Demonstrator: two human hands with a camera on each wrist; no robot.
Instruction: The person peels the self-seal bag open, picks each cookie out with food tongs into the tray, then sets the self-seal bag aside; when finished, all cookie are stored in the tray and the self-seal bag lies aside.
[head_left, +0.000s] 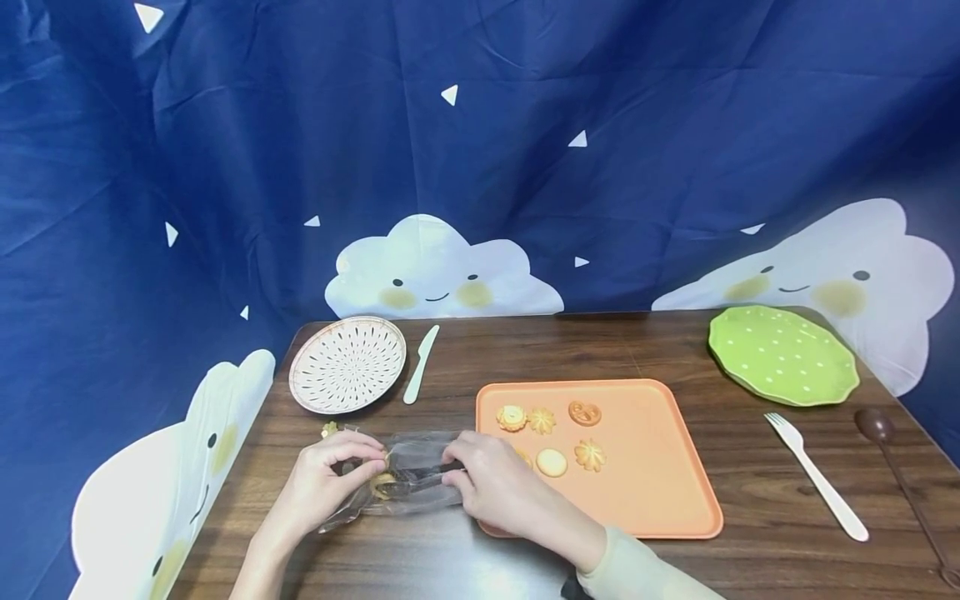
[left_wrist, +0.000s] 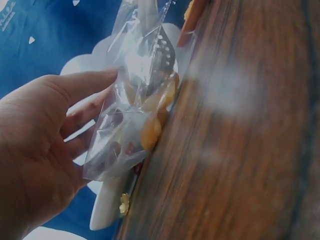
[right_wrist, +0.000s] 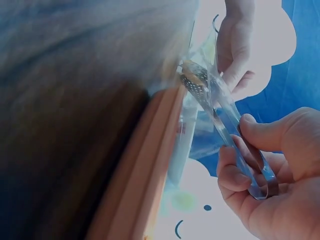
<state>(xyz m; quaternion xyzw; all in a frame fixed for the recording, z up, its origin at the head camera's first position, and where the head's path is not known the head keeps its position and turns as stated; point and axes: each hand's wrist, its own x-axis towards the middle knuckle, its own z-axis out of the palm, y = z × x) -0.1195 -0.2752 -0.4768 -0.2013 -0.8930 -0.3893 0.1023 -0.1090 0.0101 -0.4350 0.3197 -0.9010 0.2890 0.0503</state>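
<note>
My left hand pinches the edge of a clear plastic bag between thumb and fingers, low over the table at the left of the tray. Golden-brown cookies show through the film. My right hand grips metal tongs, thumb on one arm and fingers on the other. Their perforated heads reach into the bag's mouth, beside the cookies. On an orange tray lie several cookies, among them a pretzel-shaped one, a plain round one and a flower-shaped one.
A white patterned plate and a pale green knife lie at the back left. At the right are a green dotted plate, a white fork and a brown spoon. A small gold flower-shaped piece lies near the bag.
</note>
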